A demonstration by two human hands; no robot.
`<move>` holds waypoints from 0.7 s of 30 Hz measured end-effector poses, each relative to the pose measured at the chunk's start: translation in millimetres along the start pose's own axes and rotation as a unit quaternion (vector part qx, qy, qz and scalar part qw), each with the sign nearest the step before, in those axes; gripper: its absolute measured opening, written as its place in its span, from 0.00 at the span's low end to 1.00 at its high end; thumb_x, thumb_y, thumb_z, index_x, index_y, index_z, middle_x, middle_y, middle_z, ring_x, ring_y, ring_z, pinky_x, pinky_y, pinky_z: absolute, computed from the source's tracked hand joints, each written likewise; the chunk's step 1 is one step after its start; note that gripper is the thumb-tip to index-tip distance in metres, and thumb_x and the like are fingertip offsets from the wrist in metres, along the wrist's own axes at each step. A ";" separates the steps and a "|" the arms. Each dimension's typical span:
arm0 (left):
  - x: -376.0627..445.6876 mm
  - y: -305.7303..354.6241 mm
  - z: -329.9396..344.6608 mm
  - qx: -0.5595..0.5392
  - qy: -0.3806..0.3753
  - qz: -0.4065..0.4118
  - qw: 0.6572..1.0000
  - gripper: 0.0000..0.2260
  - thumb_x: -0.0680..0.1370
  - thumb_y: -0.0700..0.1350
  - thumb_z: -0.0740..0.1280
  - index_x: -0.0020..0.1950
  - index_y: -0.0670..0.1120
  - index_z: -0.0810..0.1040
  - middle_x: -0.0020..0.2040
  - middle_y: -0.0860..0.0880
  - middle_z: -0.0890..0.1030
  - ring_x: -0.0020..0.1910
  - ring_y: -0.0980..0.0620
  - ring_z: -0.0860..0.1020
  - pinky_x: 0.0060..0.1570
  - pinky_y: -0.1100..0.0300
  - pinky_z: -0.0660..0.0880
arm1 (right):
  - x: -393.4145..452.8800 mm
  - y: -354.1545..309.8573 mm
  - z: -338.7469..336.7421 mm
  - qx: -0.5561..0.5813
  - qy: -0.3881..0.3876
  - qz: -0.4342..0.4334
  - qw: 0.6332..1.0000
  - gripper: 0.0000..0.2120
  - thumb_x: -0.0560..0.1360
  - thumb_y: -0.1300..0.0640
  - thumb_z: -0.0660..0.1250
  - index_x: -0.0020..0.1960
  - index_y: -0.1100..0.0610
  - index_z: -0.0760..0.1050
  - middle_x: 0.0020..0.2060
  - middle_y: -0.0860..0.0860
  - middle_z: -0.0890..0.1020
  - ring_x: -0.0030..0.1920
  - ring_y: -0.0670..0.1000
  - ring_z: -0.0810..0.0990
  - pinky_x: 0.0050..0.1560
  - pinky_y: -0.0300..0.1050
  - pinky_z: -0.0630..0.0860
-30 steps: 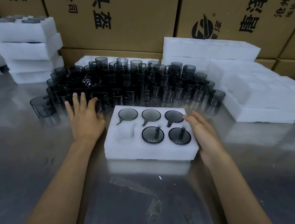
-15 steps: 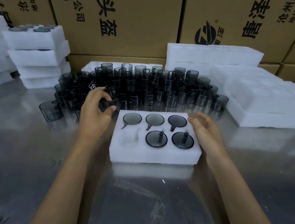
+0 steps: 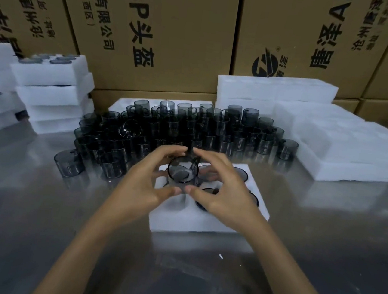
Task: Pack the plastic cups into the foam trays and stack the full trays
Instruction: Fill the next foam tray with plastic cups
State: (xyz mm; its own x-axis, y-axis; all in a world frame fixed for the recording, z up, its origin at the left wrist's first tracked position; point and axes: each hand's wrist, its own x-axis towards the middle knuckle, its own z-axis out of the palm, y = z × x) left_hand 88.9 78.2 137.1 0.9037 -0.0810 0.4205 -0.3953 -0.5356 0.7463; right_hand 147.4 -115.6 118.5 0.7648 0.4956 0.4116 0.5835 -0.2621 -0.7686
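Note:
A white foam tray [image 3: 203, 225] lies on the metal table in front of me, with several smoky grey cups [image 3: 242, 174] seated in its holes. Above the tray's left side I hold one more grey plastic cup [image 3: 181, 173], its open mouth tilted toward me. My left hand [image 3: 145, 180] curls round its left side and my right hand [image 3: 220, 186] curls round its right side, thumbs below and fingertips almost meeting above. My hands hide most of the tray's holes. Behind the tray stands a dense crowd of loose grey cups [image 3: 190, 129].
Stacks of full foam trays [image 3: 48, 96] stand at the left. Empty foam trays [image 3: 333, 143] are piled at the right and back. A single cup [image 3: 69, 164] stands apart at the left of the crowd. Cardboard cartons [image 3: 164, 34] wall off the back.
My left hand picked a cup from the crowd and brought it right, over the tray. My right hand left the tray's right edge and joined it on the cup.

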 end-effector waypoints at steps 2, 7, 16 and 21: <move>-4.5 -4.2 -10.0 -0.012 -0.038 -0.025 0.999 0.32 0.71 0.39 0.77 0.67 0.65 0.71 0.66 0.63 0.75 0.67 0.62 0.73 0.62 0.65 0.72 | -3.9 2.5 5.9 -0.024 -0.001 0.000 1.000 0.29 0.71 0.47 0.76 0.70 0.42 0.71 0.59 0.39 0.70 0.58 0.41 0.74 0.59 0.37 0.72; -7.4 -6.7 -23.4 -0.039 -0.081 -0.075 0.993 0.32 0.70 0.36 0.77 0.67 0.61 0.74 0.65 0.64 0.76 0.66 0.62 0.73 0.65 0.64 0.68 | -7.8 2.6 13.2 -0.070 -0.004 -0.020 0.997 0.27 0.67 0.34 0.70 0.65 0.33 0.68 0.56 0.38 0.72 0.60 0.41 0.73 0.59 0.36 0.71; -11.5 -3.3 -25.2 -0.068 -0.078 -0.104 0.989 0.22 0.68 0.50 0.74 0.62 0.59 0.79 0.61 0.64 0.80 0.60 0.63 0.78 0.55 0.70 0.74 | -15.8 5.9 8.9 -0.138 -0.026 -0.031 0.990 0.29 0.69 0.33 0.69 0.68 0.40 0.72 0.58 0.37 0.73 0.64 0.41 0.70 0.64 0.42 0.69; -11.9 -5.3 -20.7 -0.056 -0.022 -0.097 0.993 0.14 0.74 0.48 0.71 0.60 0.56 0.81 0.55 0.59 0.84 0.56 0.60 0.81 0.60 0.62 0.76 | -19.4 2.1 11.3 -0.174 -0.015 -0.049 0.983 0.29 0.72 0.37 0.69 0.71 0.41 0.70 0.61 0.37 0.73 0.64 0.38 0.68 0.66 0.39 0.65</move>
State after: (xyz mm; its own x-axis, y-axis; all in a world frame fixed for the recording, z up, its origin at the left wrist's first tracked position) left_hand 76.9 99.4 138.8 0.9701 -0.0223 0.2417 -0.2258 -0.4482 0.8649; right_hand 130.8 -116.4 103.3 0.6946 0.5550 0.4577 0.7165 -0.4760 -0.5100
